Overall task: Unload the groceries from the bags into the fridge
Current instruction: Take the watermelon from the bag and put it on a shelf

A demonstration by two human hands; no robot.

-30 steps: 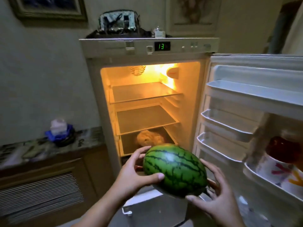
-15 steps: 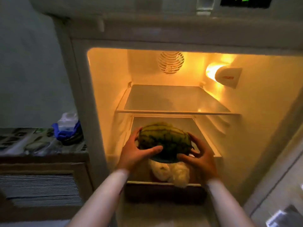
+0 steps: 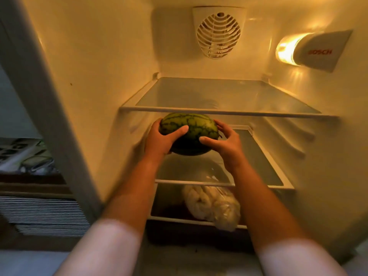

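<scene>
Both hands, left hand [image 3: 162, 139] + right hand [image 3: 223, 143], curled round watermelon [image 3: 189, 130], one per side, prob. for weight/roundness. Melon inside fridge, above middle shelf [image 3: 264, 166], under top shelf [image 3: 229, 111] front edge; tight overhead. Room to right. Bagged item [image 3: 215, 206] on shelf below.

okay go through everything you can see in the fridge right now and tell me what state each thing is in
watermelon: whole, held between both hands over the middle shelf
left hand: grips the watermelon's left side
right hand: grips its right side
top shelf: bare glass
middle shelf: nothing resting on it
bagged pale food: lying on the bottom shelf
fridge light: on
fridge: open
</scene>
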